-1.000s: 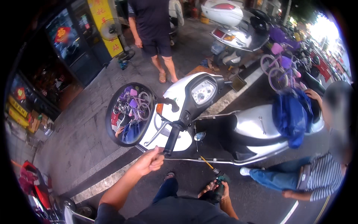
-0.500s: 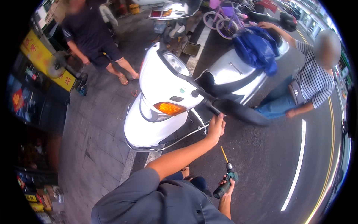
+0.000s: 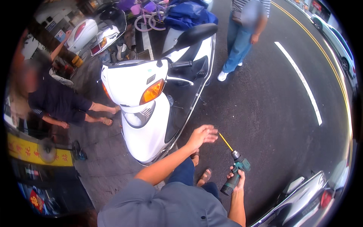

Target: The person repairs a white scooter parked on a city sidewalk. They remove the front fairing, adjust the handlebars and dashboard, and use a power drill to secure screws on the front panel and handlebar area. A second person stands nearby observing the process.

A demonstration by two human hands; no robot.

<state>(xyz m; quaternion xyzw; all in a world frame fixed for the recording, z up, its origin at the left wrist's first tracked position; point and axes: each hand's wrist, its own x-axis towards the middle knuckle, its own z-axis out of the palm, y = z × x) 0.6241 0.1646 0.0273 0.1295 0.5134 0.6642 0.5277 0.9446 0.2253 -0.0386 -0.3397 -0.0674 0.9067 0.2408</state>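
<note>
A green and black cordless drill (image 3: 242, 165) is in my right hand (image 3: 239, 180), its fingers wrapped round the grip. From its chuck a long yellow bit (image 3: 226, 142) points forward and a little left. My left hand (image 3: 203, 136) is held over the road beside the bit's tip, with the fingers loosely stretched and slightly blurred; nothing shows in them. Left of that hand stands a white scooter (image 3: 145, 130), front toward me. It has an orange turn signal (image 3: 152, 92), a brake lever (image 3: 180, 80) and a black mirror (image 3: 196, 36).
A person in dark clothes (image 3: 60, 98) stands at the left, near a yellow sign (image 3: 38, 151). Beyond the scooter is another person in jeans (image 3: 237, 49). A blue cover (image 3: 191, 16) and purple bicycles (image 3: 151, 17) are at the back. Another scooter (image 3: 302, 206) is at the lower right.
My left hand has left the scooter's handlebar and come down toward the drill. My view has swung right. The person in jeans no longer reaches to the blue cover.
</note>
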